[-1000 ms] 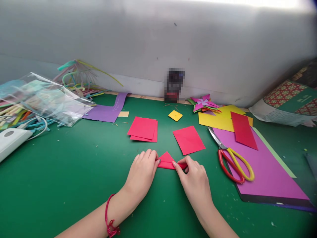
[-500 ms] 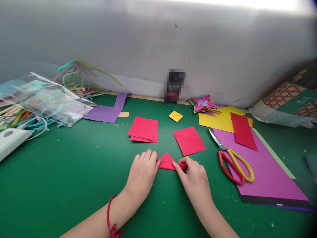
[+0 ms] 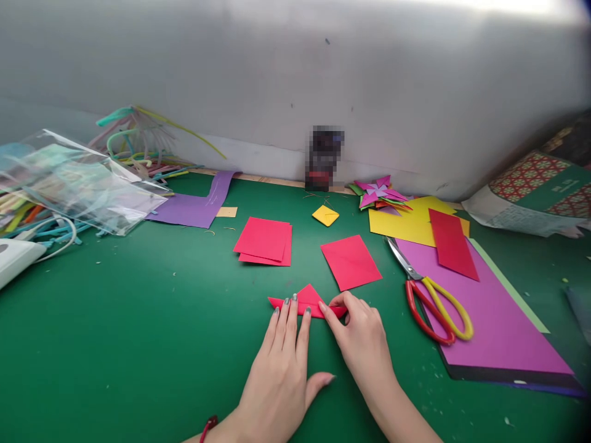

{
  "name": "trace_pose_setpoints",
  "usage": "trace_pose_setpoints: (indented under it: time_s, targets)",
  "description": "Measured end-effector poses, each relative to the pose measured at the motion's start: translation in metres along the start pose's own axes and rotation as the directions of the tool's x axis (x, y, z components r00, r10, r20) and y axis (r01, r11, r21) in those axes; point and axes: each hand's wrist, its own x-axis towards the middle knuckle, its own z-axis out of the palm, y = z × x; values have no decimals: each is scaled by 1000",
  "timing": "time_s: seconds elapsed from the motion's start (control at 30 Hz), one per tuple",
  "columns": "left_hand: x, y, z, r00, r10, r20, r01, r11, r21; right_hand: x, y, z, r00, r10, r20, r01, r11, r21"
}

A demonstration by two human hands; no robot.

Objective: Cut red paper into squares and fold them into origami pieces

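A folded red paper (image 3: 310, 295) lies near the front middle of the green table, a triangular peak pointing away from me. My left hand (image 3: 281, 363) is open, its outstretched fingers resting flat on the left part of the paper and its thumb spread to the right. The right end of the paper is pinched between thumb and fingers of my right hand (image 3: 362, 332). Beyond the hands are a stack of red squares (image 3: 264, 240) and a single red square (image 3: 351, 262). Farther back sits a small folded yellow paper (image 3: 325, 215).
Scissors (image 3: 427, 289) rest partly on purple sheets (image 3: 498, 326) at the right, near a red strip (image 3: 453, 245) and yellow paper (image 3: 401, 227). Folded paper stars (image 3: 379, 194) lie behind. At the left are a plastic bag (image 3: 87, 184), pipe cleaners (image 3: 133, 138) and a white device (image 3: 16, 261).
My left hand has gone from gripping the paper's left end to lying on it with fingers stretched out, uncovering the pointed left tip. My right hand keeps its pinch.
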Motion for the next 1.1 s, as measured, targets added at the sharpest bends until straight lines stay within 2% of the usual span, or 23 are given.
trace_pose_setpoints:
  time_s: [0.33, 0.47, 0.57, 0.7, 0.83, 1.0, 1.1]
  targets:
    - [4, -1, -2, 1000, 5, 28, -4, 1000, -21, 0, 0, 1, 1000, -18, 0, 18, 999, -29]
    - [5, -3, 0, 999, 26, 48, -26, 1000, -8, -3, -1, 2, 998, -58, -6, 57, 993, -101]
    - [5, -3, 2, 998, 35, 53, -35, 999, 0, -6, -2, 5, 994, -97, -59, 83, 977, -197]
    - [5, -3, 2, 999, 34, 37, -34, 999, 2, -7, -2, 10, 977, -210, -45, 180, 916, -360]
    - [5, -3, 0, 999, 34, 31, -35, 999, 3, -8, -6, 9, 962, -273, -31, 226, 853, -470]
    - [6, -4, -3, 998, 52, 33, -52, 999, -5, -27, -13, 0, 919, -391, 54, 368, 799, -475]
    - [6, -4, -3, 997, 58, 42, -56, 998, -25, -44, -16, -1, 874, -479, 84, 465, 772, -433]
